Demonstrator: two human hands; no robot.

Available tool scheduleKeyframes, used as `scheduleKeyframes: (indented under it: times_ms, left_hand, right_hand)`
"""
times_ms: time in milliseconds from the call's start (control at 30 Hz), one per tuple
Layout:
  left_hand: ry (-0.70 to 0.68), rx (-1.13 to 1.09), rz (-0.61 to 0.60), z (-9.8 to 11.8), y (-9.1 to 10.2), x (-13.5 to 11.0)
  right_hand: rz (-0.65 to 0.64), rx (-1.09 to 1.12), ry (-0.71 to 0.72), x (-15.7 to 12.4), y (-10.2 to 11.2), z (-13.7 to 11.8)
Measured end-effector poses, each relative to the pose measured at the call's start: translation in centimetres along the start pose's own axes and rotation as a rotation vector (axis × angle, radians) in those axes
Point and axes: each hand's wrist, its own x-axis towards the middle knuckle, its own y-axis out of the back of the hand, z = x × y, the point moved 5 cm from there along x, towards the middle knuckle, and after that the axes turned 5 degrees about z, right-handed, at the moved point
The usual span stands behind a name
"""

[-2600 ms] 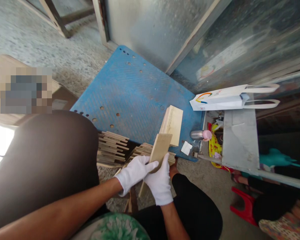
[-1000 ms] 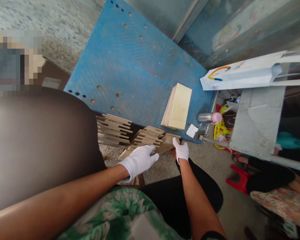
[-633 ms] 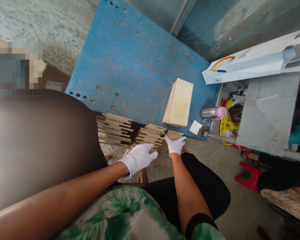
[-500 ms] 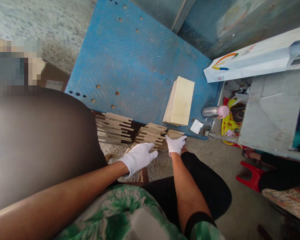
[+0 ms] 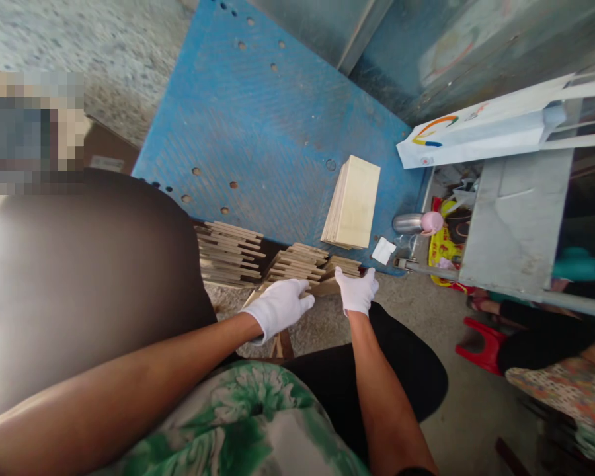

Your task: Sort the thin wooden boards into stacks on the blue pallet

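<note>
Both my hands wear white gloves. My left hand (image 5: 280,307) lies at the near edge of the middle stack of thin wooden boards (image 5: 297,263), its fingers stretched and the thumb apart; the fingers partly cover the boards. My right hand (image 5: 357,291) is just in front of a smaller stack of boards (image 5: 346,266), thumb and fingers spread wide with nothing seen between them. On the blue table (image 5: 258,119) above the hands sits a slightly fanned pile of pale wooden boards (image 5: 361,201).
A further board stack (image 5: 233,254) stands left, beside a large dark rounded shape (image 5: 104,277). Right of the pile are a white paper scrap (image 5: 383,250), a steel flask with pink lid (image 5: 409,223) and a white bag (image 5: 476,132). Another person sits far right by a red stool (image 5: 480,344).
My right hand has drawn back slightly from the small stack, its fingers now spread wider. My left hand has barely moved. The view has shifted a little.
</note>
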Motion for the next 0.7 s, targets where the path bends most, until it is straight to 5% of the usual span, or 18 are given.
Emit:
scheduleKeyframes:
  times_ms: [267,467,700]
  left_hand:
    - [-0.091,0.039,0.073,0.5,0.6,-0.3]
    - [-0.155,0.060,0.139,1.2,0.9,-0.6]
    - [-0.336,0.114,0.217,2.6,1.4,-1.4]
  right_hand:
    - [0.258,0.113,0.024,-2.7,9.1,0.0]
    - [0.544,0.198,0.236,-6.8,14.7,0.0]
    - [0.468,0.289,0.301,-9.8,17.7,-1.2]
